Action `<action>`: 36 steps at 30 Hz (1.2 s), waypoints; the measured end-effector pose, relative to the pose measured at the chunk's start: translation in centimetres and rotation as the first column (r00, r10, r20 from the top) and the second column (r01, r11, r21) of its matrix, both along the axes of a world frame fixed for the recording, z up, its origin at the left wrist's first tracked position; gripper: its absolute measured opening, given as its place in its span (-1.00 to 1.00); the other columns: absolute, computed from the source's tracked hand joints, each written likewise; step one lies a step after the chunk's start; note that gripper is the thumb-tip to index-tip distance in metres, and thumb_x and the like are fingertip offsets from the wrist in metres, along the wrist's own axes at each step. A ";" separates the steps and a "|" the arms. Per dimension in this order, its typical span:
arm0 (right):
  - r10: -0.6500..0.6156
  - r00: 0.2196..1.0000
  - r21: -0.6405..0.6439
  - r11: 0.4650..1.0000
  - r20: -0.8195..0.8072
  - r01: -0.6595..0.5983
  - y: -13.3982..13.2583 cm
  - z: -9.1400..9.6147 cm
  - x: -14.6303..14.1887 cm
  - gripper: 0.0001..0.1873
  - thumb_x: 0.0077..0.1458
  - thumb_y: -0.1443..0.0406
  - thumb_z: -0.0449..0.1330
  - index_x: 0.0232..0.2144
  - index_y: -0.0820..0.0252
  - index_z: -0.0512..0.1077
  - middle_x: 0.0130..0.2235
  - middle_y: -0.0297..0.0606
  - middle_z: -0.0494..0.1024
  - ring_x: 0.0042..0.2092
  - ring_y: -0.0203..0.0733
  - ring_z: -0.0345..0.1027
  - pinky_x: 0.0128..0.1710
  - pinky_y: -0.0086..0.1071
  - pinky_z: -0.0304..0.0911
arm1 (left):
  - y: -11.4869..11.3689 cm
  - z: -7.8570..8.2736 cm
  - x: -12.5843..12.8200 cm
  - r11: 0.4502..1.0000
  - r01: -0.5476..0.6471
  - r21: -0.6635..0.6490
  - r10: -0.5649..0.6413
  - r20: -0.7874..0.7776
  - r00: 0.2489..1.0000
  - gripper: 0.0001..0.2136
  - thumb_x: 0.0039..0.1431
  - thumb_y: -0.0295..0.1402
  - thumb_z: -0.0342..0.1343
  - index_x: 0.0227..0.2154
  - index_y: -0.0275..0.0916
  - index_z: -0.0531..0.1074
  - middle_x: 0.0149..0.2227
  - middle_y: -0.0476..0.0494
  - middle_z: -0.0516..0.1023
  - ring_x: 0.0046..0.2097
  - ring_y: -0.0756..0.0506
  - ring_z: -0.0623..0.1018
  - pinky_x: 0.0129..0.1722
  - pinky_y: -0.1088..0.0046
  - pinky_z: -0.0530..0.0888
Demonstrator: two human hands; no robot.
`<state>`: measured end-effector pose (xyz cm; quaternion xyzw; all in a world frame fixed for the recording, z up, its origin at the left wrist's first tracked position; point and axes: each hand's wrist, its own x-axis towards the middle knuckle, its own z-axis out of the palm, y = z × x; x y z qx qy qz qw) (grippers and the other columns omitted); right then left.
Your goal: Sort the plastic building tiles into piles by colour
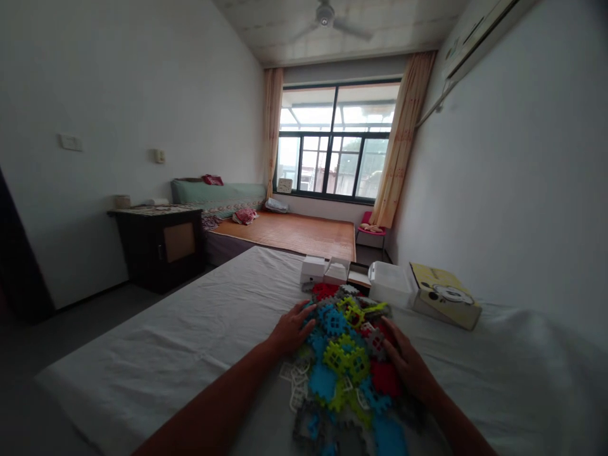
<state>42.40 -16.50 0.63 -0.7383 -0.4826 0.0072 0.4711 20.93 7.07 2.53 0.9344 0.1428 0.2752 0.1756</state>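
Note:
A heap of plastic interlocking building pieces with toothed edges lies on a white sheet point(190, 335). Among them are a blue square piece point(323, 381), lime-green pieces point(336, 356), a red piece point(386, 379) and dark grey ones point(350, 440). Small white lattice pieces point(299, 387) sit at the heap's left side. My left hand point(289, 330) rests against the heap's upper left edge, fingers apart, by blue pieces. On the opposite side, my right hand point(407, 358) touches the heap with fingers spread, next to a grey window-like piece point(377, 342). Neither hand visibly grips anything.
Behind the heap stand small white boxes point(313, 269), a translucent plastic container point(390, 283) and a yellow-and-white carton point(445, 296). Farther back are a bed with a woven mat point(294, 234), a dark cabinet point(161, 247) and a pink chair point(372, 225).

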 end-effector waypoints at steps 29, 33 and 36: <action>0.015 0.982 0.081 0.997 -0.189 0.000 -1.1 1.7 -1.5 -0.51 0.14 0.00 -0.16 -0.10 0.10 0.38 -0.07 -0.26 0.46 -0.02 -0.15 0.27 0.05 -0.23 0.09 | 3.3 0.1 0.3 0.998 -0.047 -0.032 0.048 0.037 0.998 -0.62 0.19 -0.16 -0.24 -0.12 -0.18 0.38 -0.04 -0.09 0.43 0.00 -0.08 0.40 0.04 0.35 0.30; -0.119 0.940 0.094 0.983 -0.321 0.156 -1.1 0.7 0.8 -0.50 0.10 -0.01 -0.14 -0.18 0.15 0.40 -0.20 -0.21 0.52 -0.19 -0.17 0.38 -0.10 -0.24 0.25 | 3.4 0.2 0.5 0.998 -0.043 -0.038 0.044 0.030 0.999 -0.61 0.18 -0.13 -0.23 -0.15 -0.20 0.40 -0.05 -0.09 0.45 -0.01 -0.09 0.42 0.04 0.36 0.31; -0.194 0.908 0.062 0.971 -0.372 0.232 -1.2 -0.3 2.3 -0.48 0.10 0.00 -0.16 -0.20 0.21 0.39 -0.23 -0.15 0.53 -0.30 -0.20 0.42 -0.29 -0.28 0.35 | 3.5 0.3 0.4 0.998 -0.053 -0.039 0.054 0.038 0.998 -0.60 0.17 -0.12 -0.23 -0.16 -0.18 0.41 -0.06 -0.08 0.45 -0.03 -0.10 0.43 0.02 0.36 0.32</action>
